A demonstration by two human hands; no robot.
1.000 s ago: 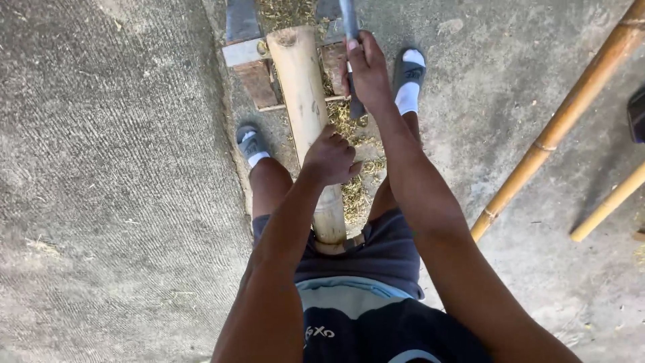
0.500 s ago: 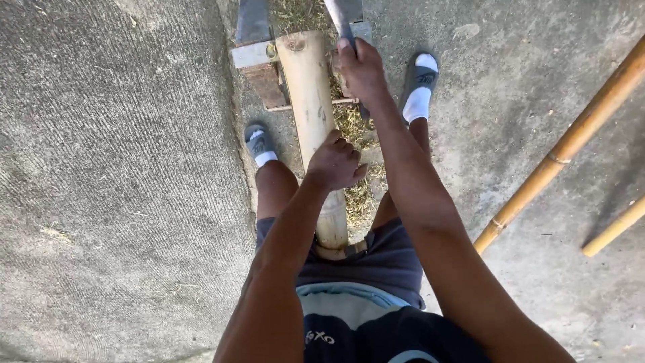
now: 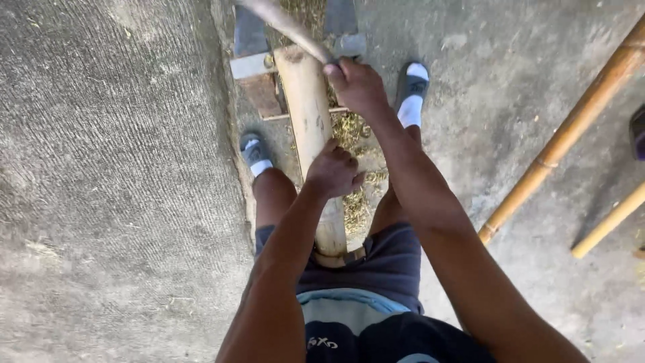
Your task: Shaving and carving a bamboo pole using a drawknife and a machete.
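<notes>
A pale bamboo section is held lengthwise between the knees, its near end against the shorts and its far end resting on a wooden block. The left hand is curled over the top of the bamboo about midway along it, the fingers wrapped closed against the curved surface. The right hand is clenched tight round the handle of a long blade, which is blurred; the blade runs up and away from the knuckles, over the far end of the bamboo just beside them. Green-yellow shavings are scattered on the concrete floor directly under and beyond the left fingers. Two bamboo poles lie well apart from the right fingers, on their outer side.
</notes>
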